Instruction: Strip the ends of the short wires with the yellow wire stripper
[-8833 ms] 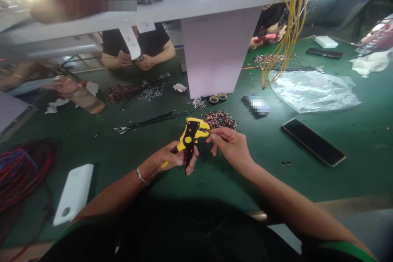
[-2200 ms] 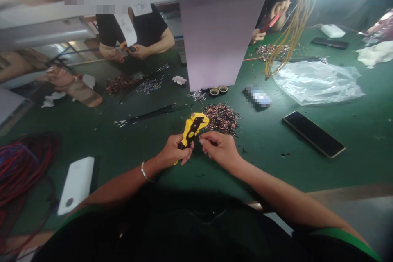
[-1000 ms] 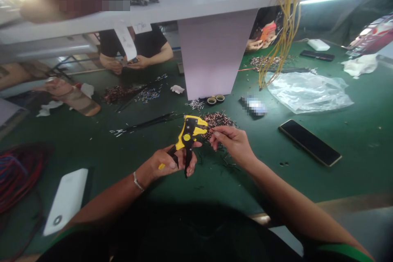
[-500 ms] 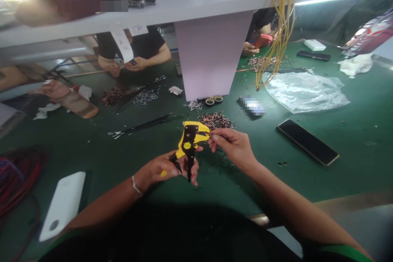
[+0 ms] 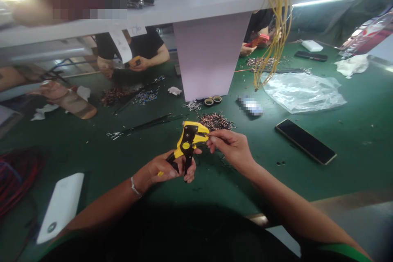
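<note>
My left hand (image 5: 167,167) is closed round the handles of a yellow and black wire stripper (image 5: 186,141), its jaws pointing right. At those jaws, my right hand (image 5: 231,145) pinches a thin, short wire (image 5: 210,134); its far end lies in or against the jaw opening, and I cannot tell how deep. Just behind the tool sits a heap of short copper-ended pieces (image 5: 216,122) on the green table (image 5: 138,163). A bundle of black wires (image 5: 150,123) with pale tips lies to the left of the stripper.
A dark phone (image 5: 305,141) and a clear plastic bag (image 5: 307,94) lie right. Two tape rolls (image 5: 212,100) sit by the pale post (image 5: 211,57). Yellow wires (image 5: 281,28) hang from the shelf. A white device (image 5: 61,206) and red cable coil (image 5: 18,180) are left. Co-workers' hands (image 5: 139,63) show opposite.
The stripper's handles look slightly closer together than before. Both hands hold nearly the same place, and the whole view has shifted a little.
</note>
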Action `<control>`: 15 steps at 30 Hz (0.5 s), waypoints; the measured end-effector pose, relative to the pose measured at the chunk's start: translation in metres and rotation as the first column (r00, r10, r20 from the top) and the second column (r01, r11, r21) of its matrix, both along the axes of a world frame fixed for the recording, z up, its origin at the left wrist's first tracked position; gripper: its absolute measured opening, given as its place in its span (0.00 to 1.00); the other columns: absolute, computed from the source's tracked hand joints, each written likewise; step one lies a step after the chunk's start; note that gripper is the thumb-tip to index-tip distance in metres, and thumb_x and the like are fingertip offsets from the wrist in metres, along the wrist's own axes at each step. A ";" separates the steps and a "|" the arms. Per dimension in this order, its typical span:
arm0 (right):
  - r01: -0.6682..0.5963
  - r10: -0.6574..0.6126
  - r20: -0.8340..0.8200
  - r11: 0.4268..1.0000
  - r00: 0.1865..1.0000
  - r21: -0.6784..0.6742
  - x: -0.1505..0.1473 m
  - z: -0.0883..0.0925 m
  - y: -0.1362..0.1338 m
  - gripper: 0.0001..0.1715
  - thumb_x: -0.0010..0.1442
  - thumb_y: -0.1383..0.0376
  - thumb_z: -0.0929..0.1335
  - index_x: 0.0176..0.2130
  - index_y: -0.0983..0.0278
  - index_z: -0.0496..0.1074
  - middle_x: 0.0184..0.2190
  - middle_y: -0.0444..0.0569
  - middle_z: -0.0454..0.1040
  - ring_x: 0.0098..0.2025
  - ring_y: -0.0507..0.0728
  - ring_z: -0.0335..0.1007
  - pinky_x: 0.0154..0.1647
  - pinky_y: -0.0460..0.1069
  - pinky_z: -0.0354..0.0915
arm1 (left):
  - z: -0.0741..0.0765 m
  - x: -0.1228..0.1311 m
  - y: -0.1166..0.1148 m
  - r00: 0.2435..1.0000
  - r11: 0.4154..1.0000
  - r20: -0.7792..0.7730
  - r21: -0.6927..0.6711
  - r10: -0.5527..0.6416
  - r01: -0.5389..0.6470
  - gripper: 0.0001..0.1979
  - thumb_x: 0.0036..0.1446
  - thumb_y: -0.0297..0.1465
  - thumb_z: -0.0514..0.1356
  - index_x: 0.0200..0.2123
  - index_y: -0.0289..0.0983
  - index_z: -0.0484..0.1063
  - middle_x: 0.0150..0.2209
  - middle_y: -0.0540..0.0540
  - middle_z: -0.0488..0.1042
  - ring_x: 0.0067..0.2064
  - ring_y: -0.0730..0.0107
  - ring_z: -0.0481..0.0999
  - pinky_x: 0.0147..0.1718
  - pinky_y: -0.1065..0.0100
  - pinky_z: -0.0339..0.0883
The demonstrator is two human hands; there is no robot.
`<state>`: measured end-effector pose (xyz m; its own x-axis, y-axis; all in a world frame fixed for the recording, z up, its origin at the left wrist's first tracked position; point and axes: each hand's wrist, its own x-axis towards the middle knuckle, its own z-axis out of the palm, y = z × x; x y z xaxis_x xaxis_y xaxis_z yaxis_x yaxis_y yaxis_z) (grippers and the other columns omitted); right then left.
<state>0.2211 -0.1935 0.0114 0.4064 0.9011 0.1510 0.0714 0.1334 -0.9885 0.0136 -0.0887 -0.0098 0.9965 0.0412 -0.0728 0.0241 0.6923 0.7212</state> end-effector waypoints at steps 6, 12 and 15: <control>-0.007 0.007 0.008 1.000 1.000 -0.010 0.000 -0.001 0.000 0.08 0.54 0.62 0.69 0.33 0.62 0.78 0.25 0.46 0.78 0.22 0.52 0.72 0.27 0.51 0.71 | 0.001 -0.001 -0.001 1.000 0.999 -0.007 0.044 0.023 -0.023 0.34 0.39 0.25 0.65 0.54 0.35 0.70 0.34 0.43 0.73 0.32 0.65 0.71 0.35 0.60 0.63; -0.024 0.024 0.012 1.000 1.000 -0.009 0.000 -0.001 0.000 0.08 0.55 0.62 0.69 0.32 0.62 0.78 0.26 0.46 0.79 0.22 0.52 0.72 0.27 0.51 0.71 | 0.003 -0.002 -0.001 0.999 0.997 -0.025 0.071 0.039 -0.037 0.32 0.40 0.25 0.65 0.53 0.35 0.71 0.32 0.43 0.73 0.30 0.65 0.70 0.34 0.60 0.63; -0.027 0.027 0.011 1.000 1.000 -0.014 0.001 -0.002 0.000 0.08 0.55 0.61 0.69 0.33 0.62 0.78 0.26 0.47 0.79 0.23 0.52 0.73 0.28 0.51 0.72 | 0.003 -0.002 -0.002 0.998 0.995 -0.021 0.085 0.057 -0.055 0.30 0.42 0.26 0.65 0.53 0.35 0.72 0.32 0.43 0.73 0.30 0.66 0.70 0.33 0.60 0.63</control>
